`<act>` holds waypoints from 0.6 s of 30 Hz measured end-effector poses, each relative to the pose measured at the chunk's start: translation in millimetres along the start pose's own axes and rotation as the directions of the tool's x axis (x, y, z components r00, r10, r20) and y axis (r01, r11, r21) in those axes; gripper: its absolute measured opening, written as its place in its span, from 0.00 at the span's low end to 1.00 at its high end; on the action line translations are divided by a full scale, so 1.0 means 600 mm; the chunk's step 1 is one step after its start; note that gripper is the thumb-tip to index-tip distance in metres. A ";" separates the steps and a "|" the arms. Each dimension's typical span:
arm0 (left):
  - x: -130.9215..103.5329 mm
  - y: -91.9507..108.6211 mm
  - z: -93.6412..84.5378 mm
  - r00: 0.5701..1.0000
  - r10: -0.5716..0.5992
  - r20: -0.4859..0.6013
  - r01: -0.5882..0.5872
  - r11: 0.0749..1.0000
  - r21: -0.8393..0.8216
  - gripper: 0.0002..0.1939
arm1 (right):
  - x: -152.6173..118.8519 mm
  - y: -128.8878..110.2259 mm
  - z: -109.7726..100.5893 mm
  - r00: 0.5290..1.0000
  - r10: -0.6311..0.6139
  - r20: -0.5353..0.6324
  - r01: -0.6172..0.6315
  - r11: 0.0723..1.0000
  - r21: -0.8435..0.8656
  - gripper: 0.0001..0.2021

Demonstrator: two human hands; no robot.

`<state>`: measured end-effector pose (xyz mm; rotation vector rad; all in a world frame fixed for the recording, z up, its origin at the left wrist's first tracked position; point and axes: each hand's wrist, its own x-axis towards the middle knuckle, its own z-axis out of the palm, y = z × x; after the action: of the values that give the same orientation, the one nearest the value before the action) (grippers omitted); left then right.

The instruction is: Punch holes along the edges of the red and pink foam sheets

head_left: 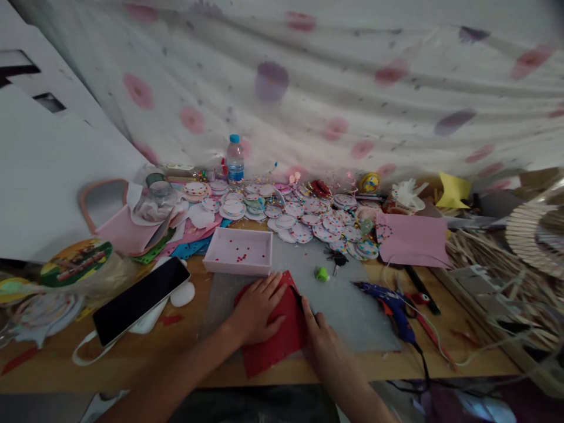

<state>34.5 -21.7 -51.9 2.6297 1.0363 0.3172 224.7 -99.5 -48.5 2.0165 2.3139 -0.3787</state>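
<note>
A red sheet [278,346] lies on the grey mat at the table's front, with small dark dots along its lower part. My left hand [259,308] rests flat on it, fingers stretched out. In my right hand [324,335] is a slim black tool [296,295], its tip at the sheet's upper right edge; its exact kind cannot be made out. Just behind the sheet stands a shallow pale pink box [238,268] with several small red dots inside. A bright green lump [322,274] and a small bunch of keys [336,258] lie to the right.
Round white pieces with coloured dots [301,232] cover the table's back. A blue glue gun [392,306] with its cord lies right, near a pink sheet [412,238] and wooden sticks [489,264]. At left is a phone [141,299]. A water bottle [235,161] stands behind.
</note>
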 end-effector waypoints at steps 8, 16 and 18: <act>-0.001 -0.003 0.001 1.000 0.010 0.003 -0.010 1.000 0.005 0.31 | -0.068 0.015 0.018 0.998 0.003 -0.056 -0.003 1.000 0.000 0.43; 0.000 -0.005 0.002 1.000 0.026 0.009 -0.026 0.999 0.027 0.32 | -0.152 0.046 0.043 0.989 0.005 -0.151 0.002 0.999 0.041 0.46; 0.000 -0.004 0.002 1.000 0.023 0.019 -0.024 0.999 0.040 0.32 | -0.171 0.054 0.053 0.989 0.019 -0.149 -0.011 0.998 0.058 0.44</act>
<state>33.4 -20.1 -53.8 2.6771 1.0164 0.2794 267.6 -202.1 -64.2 2.1578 2.3972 -0.3057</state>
